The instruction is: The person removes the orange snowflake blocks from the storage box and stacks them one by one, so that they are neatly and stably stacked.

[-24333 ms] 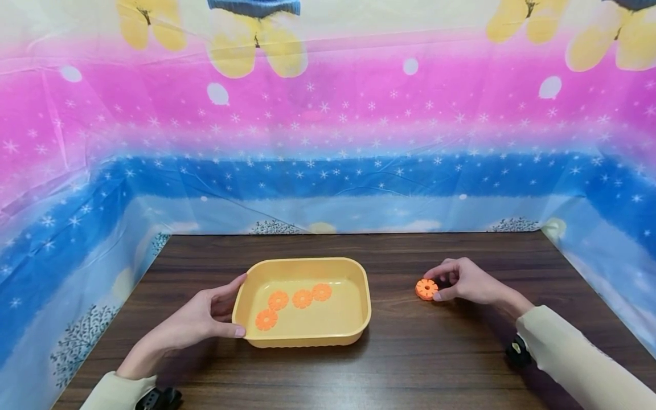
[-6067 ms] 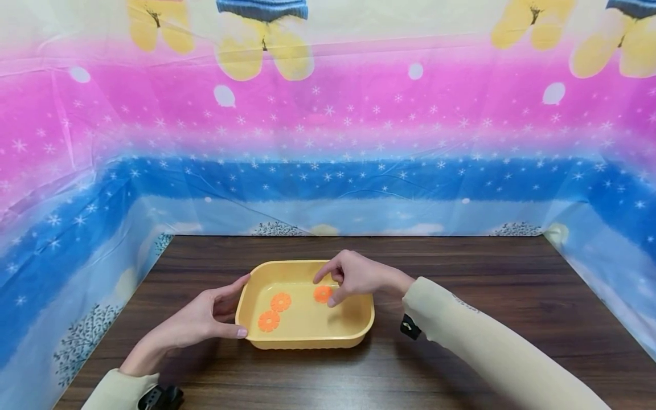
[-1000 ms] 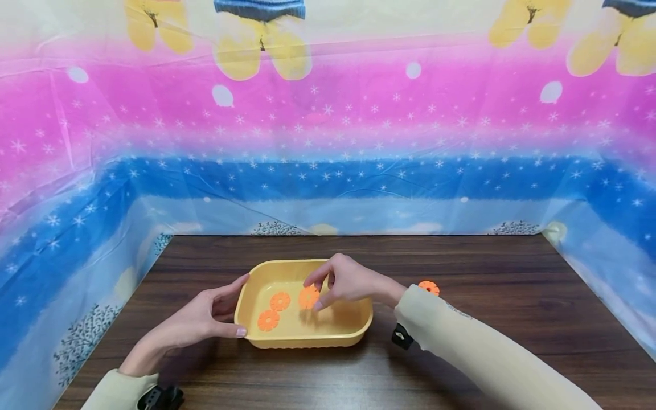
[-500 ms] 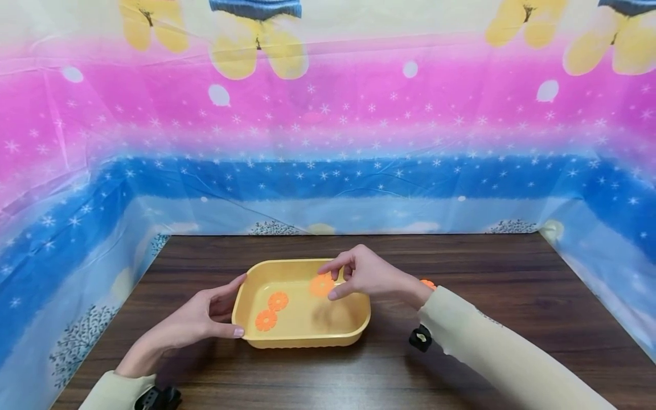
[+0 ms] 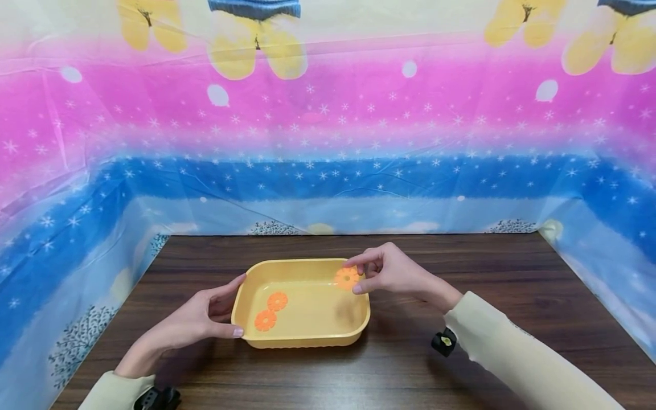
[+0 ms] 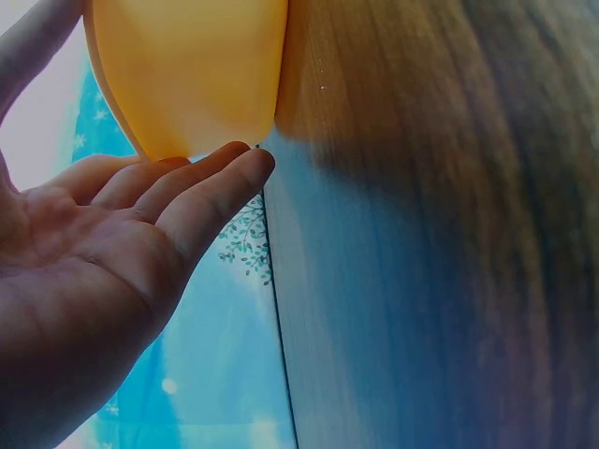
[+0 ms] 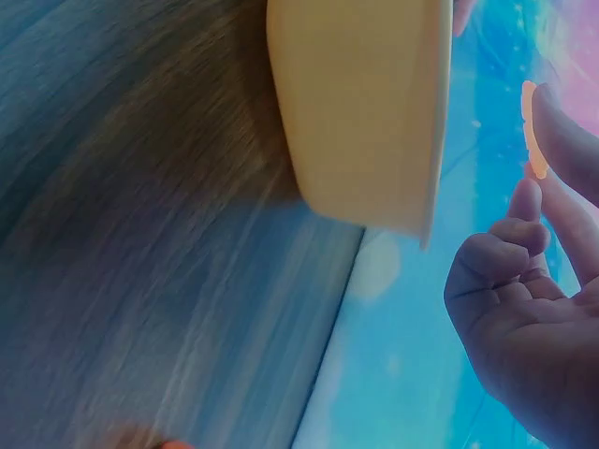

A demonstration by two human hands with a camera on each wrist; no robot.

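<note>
A yellow rectangular tray [image 5: 307, 340] stands on the table. Against its left end rest the straight fingers and thumb of my left hand [image 5: 192, 322], palm away from the wall in the left wrist view [image 6: 103, 253]. Thumb and fingers of my right hand [image 5: 397, 273] pinch an orange interlocking disc [image 5: 347, 278], notched like a flower, above the tray's right side. The right wrist view shows that disc [image 7: 533, 129] edge-on. Two similar discs [image 5: 277, 301] [image 5: 265, 320] lie on the tray floor at left, edges meeting.
An orange piece [image 7: 174, 444] peeks in at the bottom of the right wrist view, on the table; the right arm hides that spot in the head view. Brown wooden table [image 5: 307, 381] surrounds the tray. A printed cloth [image 5: 328, 176] hangs along the back and sides.
My right hand has lifted the disc from the tray's middle and carried it right, to the tray's right side. The left hand keeps its place. A disc left earlier at the right is now hidden.
</note>
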